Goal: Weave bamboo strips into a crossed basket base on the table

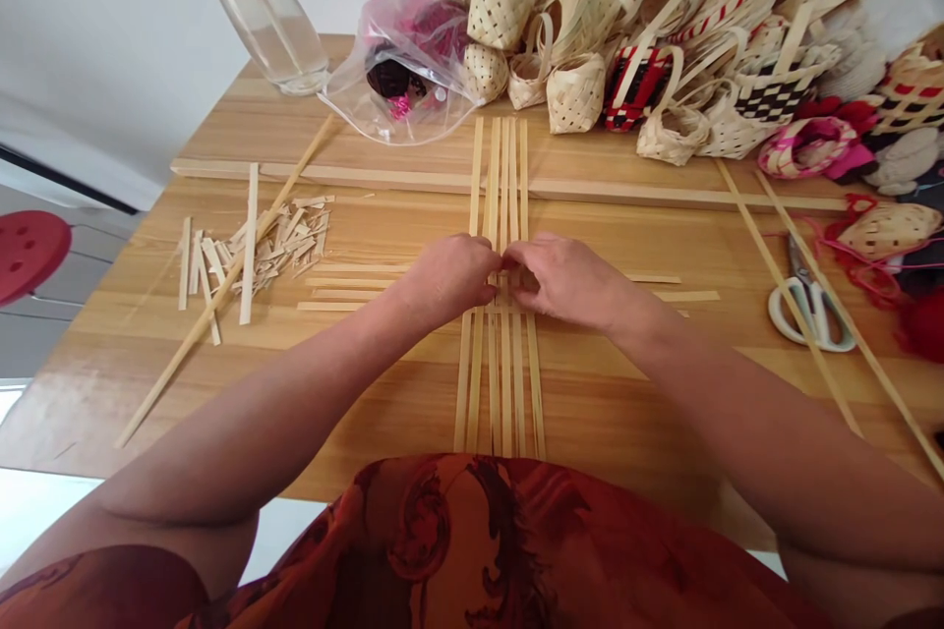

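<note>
Several pale flat weaving strips, apparently bamboo, run lengthwise [511, 383] from near my body toward the back of the table. Several shorter strips [343, 283] cross them sideways, forming a woven crossing under my hands. My left hand [457, 273] is closed at the crossing, thumb and fingers pinched on the strips. Close beside it, my right hand [557, 277] pinches strips too, its fingers curled with a gap below. The fingertips nearly meet, and they hide the middle of the weave.
Strip offcuts [291, 241] lie left under a long strip [221, 285]. Scissors [811, 310] sit right, beneath two long strips. Small woven baskets [575, 93] crowd the back, beside a plastic bag [413, 69] and a bottle [265, 25]. A wooden bar [626, 195] spans the table.
</note>
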